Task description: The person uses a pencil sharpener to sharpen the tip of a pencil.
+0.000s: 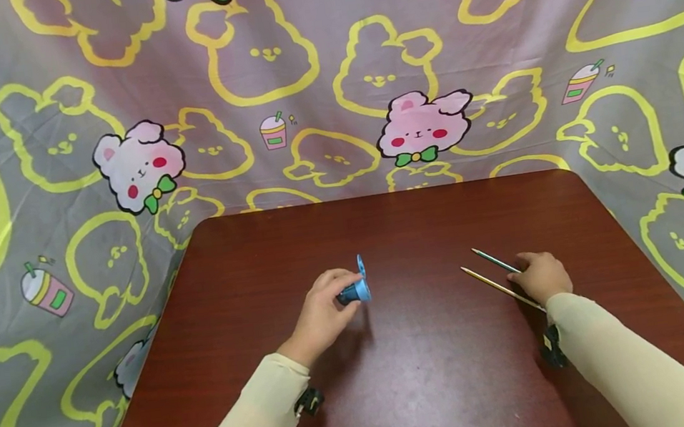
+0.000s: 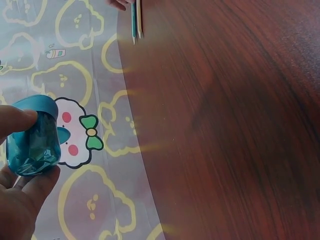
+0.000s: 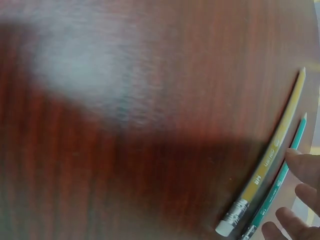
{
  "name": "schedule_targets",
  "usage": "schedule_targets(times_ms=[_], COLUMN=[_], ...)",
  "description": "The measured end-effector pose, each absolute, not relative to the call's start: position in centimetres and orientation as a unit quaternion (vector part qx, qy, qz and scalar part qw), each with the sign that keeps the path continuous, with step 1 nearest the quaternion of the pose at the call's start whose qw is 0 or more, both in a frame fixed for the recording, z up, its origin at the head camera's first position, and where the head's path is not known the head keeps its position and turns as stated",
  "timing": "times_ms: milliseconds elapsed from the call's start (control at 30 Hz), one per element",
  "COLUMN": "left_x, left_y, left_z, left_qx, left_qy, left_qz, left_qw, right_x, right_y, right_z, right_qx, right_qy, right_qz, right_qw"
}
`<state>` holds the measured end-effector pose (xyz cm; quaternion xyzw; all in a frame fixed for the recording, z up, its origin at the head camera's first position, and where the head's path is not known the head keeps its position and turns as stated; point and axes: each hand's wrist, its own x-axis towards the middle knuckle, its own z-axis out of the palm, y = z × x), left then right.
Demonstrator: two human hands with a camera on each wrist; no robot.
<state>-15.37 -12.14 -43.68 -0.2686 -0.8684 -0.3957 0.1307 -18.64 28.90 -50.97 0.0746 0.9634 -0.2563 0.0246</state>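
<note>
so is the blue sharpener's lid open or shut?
Open: on the sharpener in the left hand, the round lid stands up off the body.

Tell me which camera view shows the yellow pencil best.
The right wrist view: the yellow pencil runs long and close, eraser to tip, beside the green pencil. The head view shows it small, partly under the right hand. The left wrist view catches only its tip at the top edge.

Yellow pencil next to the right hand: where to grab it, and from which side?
Probably pinch the yellow pencil mid-shaft from above, fingers across its width. It lies flat on the table with the green pencil close alongside nearer the right hand, so little room shows on that side; the open side faces the left hand.
</note>
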Motion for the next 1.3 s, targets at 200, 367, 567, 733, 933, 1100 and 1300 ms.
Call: schedule_targets(times_ms=[200, 367, 567, 733, 933, 1100, 1300], left_x=[-15.3, -15.2, -15.3, -15.4, -15.2, -15.2, -15.2], left_y=[-12.2, -12.3, -12.4, -12.5, -12.5, -12.5, -12.5], left_z=[-43.5, -43.7, -44.0, -44.0, -43.7, -43.6, -43.6], left_qx=[-0.265, -0.262, -0.265, -0.265, -0.262, -0.260, -0.258], left_qy=[-0.868, -0.866, -0.862, -0.862, -0.865, -0.868, -0.869], left_qz=[-0.398, -0.405, -0.408, -0.408, -0.404, -0.399, -0.400], left_qw=[0.133, 0.130, 0.141, 0.140, 0.138, 0.139, 0.137], right_x=[-18.1, -17.4, -16.5, -15.8, -15.0, -14.6, -14.4], right_y=[28.5, 28.4, 28.5, 28.2, 27.8, 27.6, 27.5], right_z=[-51.3, -51.4, -52.0, -52.5, -52.6, -52.8, -53.2], right_qx=[0.043, 0.028, -0.008, -0.035, -0.052, -0.059, -0.059], right_qy=[0.967, 0.962, 0.960, 0.962, 0.968, 0.971, 0.972], right_qz=[-0.252, -0.270, -0.270, -0.256, -0.236, -0.226, -0.220], right_qw=[-0.015, -0.044, -0.077, -0.086, -0.065, -0.049, -0.058])
